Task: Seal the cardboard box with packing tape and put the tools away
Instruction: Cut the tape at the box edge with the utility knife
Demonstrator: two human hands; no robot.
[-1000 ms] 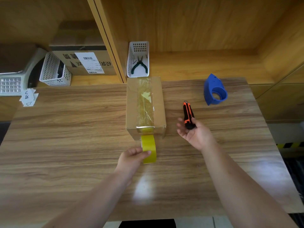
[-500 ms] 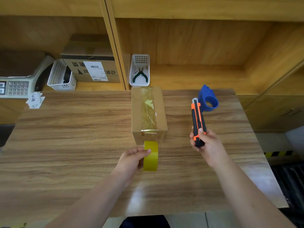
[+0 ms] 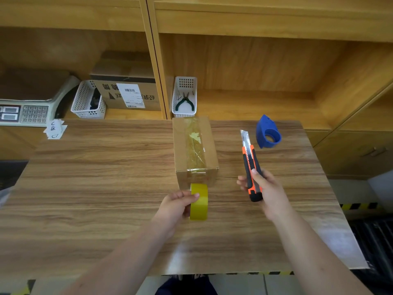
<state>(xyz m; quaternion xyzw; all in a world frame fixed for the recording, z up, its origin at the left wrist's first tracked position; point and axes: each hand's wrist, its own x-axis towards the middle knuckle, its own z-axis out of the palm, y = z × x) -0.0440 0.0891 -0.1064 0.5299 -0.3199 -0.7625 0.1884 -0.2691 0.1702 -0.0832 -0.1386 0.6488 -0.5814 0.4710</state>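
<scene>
A small cardboard box (image 3: 182, 150) stands on the wooden table (image 3: 95, 188), with yellowish tape running along its top seam and over its near edge. My left hand (image 3: 174, 206) holds a yellow tape roll (image 3: 198, 202) upright just in front of the box, its strip still joined to the box's near face. My right hand (image 3: 268, 192) grips an orange and black utility knife (image 3: 251, 167) to the right of the box. The knife's metal blade is extended and points away from me.
A blue tape dispenser (image 3: 268, 133) lies at the table's far right. Behind the box a white basket (image 3: 184, 96) holds green-handled pliers. On the left shelf are another white basket (image 3: 88, 103), a labelled carton (image 3: 127, 92) and a scale (image 3: 25, 111). Paper slips (image 3: 54, 129) lie at the far left corner.
My right hand picked the knife up off the table and the blade has slid out. My left hand has kept its hold on the tape roll near the box.
</scene>
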